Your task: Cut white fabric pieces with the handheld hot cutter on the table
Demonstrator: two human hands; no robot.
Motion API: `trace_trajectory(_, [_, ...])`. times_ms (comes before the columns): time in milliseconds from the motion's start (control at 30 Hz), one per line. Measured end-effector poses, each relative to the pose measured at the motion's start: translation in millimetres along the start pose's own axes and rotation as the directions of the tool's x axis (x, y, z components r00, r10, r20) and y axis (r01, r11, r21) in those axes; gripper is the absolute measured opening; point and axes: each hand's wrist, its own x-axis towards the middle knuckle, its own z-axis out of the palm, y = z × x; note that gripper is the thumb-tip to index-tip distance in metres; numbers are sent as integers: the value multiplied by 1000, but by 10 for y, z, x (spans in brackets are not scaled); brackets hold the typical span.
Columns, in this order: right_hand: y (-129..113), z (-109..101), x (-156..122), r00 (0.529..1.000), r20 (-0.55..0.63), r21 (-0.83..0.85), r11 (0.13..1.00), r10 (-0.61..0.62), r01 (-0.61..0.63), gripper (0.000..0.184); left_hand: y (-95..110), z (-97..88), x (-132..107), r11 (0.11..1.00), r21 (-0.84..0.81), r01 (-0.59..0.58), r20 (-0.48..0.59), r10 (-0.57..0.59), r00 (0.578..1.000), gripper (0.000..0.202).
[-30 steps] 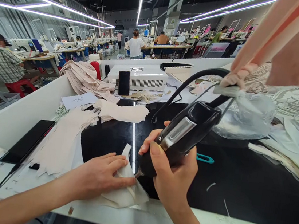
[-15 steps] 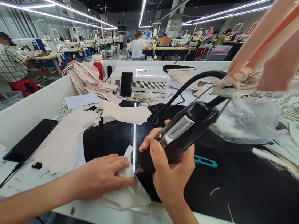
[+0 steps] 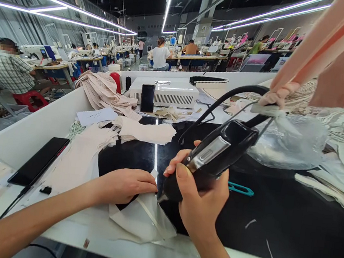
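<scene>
My right hand (image 3: 196,200) is wrapped round a black corded hand tool (image 3: 211,157) with a metal clip, its tip touching a pale fabric piece (image 3: 143,218) on the black worktop (image 3: 275,210). My left hand (image 3: 125,184) rests on the upper edge of that fabric piece, fingers curled and pinching it just left of the tool tip. The fabric piece lies at the front edge of the black surface, partly folded, with a dark gap under my left palm.
A black phone (image 3: 39,160) lies at left beside stacks of cut beige fabric (image 3: 76,158). A teal clip (image 3: 240,190) sits right of the tool. A white machine (image 3: 164,90), a second phone, a plastic bag (image 3: 288,138) and lace lie behind. Another person's arm hangs top right.
My left hand drew back from lying flat to pinching the fabric's edge, lifting it so dark surface shows beneath. The tool tip stayed at the fabric; the view shifted slightly.
</scene>
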Motion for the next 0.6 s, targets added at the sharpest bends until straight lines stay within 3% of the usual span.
trace_trajectory(367, [-27,12,-2,1000,-12,29,999,-14,14,24,-20,-60,-211,999,-6,47,-9,-47,999,57])
trace_trajectory(600, [-22,-15,-27,1000,-7,65,998,7,-7,25,77,-81,-224,990,137,42,75,-52,996,61])
